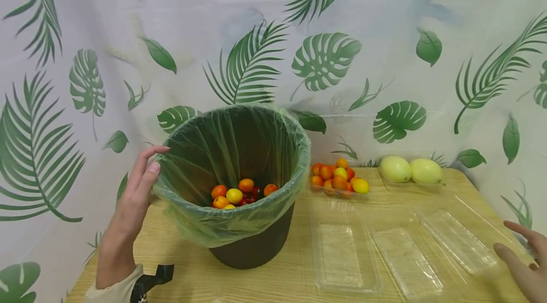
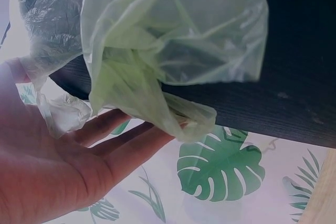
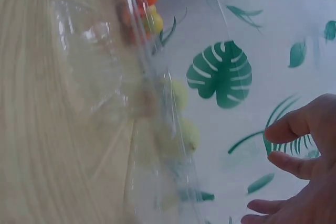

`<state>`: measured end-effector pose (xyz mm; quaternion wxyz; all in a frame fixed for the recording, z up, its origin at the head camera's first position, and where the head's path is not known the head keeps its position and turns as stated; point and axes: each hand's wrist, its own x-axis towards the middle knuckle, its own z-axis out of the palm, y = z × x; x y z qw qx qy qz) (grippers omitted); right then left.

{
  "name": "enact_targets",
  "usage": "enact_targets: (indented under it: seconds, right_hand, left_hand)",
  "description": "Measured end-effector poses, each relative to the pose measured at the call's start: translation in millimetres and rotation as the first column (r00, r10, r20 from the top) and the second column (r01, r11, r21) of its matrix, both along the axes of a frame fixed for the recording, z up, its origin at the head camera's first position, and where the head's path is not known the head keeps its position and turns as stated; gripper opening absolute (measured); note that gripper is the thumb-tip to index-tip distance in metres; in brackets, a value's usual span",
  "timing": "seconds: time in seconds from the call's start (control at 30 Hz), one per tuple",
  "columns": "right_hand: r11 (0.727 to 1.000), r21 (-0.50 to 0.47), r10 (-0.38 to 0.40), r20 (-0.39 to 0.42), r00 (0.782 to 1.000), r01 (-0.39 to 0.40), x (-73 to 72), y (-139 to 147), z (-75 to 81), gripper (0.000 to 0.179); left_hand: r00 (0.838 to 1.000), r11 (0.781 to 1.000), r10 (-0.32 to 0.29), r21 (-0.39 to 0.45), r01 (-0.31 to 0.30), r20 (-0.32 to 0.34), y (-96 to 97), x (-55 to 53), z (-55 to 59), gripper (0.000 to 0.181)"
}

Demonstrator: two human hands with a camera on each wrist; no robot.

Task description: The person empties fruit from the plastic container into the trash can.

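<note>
A dark bin (image 1: 256,246) stands on the table, lined with a thin green plastic bag (image 1: 231,146) folded over its rim. Small orange and yellow fruits (image 1: 234,196) and some dark red ones lie inside. At the bin's left side, my left hand (image 1: 132,203) touches the bagged rim with its fingers extended. In the left wrist view, those fingers reach under the loose edge of the bag. My right hand (image 1: 527,260) hovers at the far right, fingers spread and holding nothing. Closest to it is a clear plastic container (image 1: 461,241), one of several on the table.
Behind the containers, a clear tray holds a pile of orange, red and yellow small fruits (image 1: 339,182). Two pale yellow-green melons (image 1: 395,169) sit in clear plastic at the back right. A leaf-patterned curtain (image 1: 265,56) hangs behind the wooden table (image 1: 188,269).
</note>
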<state>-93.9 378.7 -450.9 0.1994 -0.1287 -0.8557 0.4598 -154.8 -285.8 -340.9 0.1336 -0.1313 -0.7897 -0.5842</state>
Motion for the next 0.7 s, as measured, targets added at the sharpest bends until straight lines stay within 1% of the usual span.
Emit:
enact_targets:
  seconds: [0.07, 0.17, 0.27, 0.3, 0.4, 0.47, 0.53, 0.7]
  right_hand:
    - [0.998, 0.007, 0.063, 0.012, 0.998, -0.063, -4.9, -5, 3.2, 0.061]
    - [0.994, 0.048, 0.097, -0.007, 0.995, -0.096, -12.3, -19, 12.8, 0.053]
    - [0.987, 0.068, 0.148, -0.053, 0.987, -0.145, -22.2, -33, 26.1, 0.044]
    - [0.982, 0.075, 0.178, -0.071, 0.981, -0.173, -26.7, -38, 29.9, 0.042]
    - [0.956, 0.065, 0.293, -0.095, 0.951, -0.288, -43.6, -50, 38.5, 0.037]
    - [0.935, 0.06, 0.353, -0.07, 0.933, -0.35, -55.9, -59, 39.7, 0.035]
    - [0.917, 0.065, 0.397, -0.039, 0.917, -0.394, -68.3, -67, 38.9, 0.035]
    - [0.893, 0.097, 0.434, 0.069, 0.898, -0.439, -95.6, -90, 39.8, 0.045]
  left_hand:
    - [1.0, 1.0, -0.002, -0.001, 0.002, 0.001, 0.3, 0.1, 0.3, 0.042]
    - [1.0, 1.0, 0.004, -0.011, -0.004, 0.0, 0.1, 0.5, 0.3, 0.043]
    - [1.0, 1.0, 0.011, -0.023, -0.011, -0.007, 0.3, 0.8, -0.1, 0.042]
    - [1.0, 1.0, 0.011, -0.025, -0.011, -0.007, 0.4, 0.8, -0.3, 0.042]
    - [1.0, 1.0, 0.005, -0.027, -0.006, -0.014, 0.0, 0.5, -0.5, 0.042]
    - [1.0, 1.0, 0.005, -0.026, -0.005, -0.016, -0.6, 0.4, -0.5, 0.042]
    - [1.0, 1.0, 0.005, -0.026, -0.006, -0.017, -0.8, 0.3, -0.6, 0.042]
    - [1.0, 0.999, 0.014, -0.03, -0.014, -0.014, 0.5, 0.5, -0.8, 0.042]
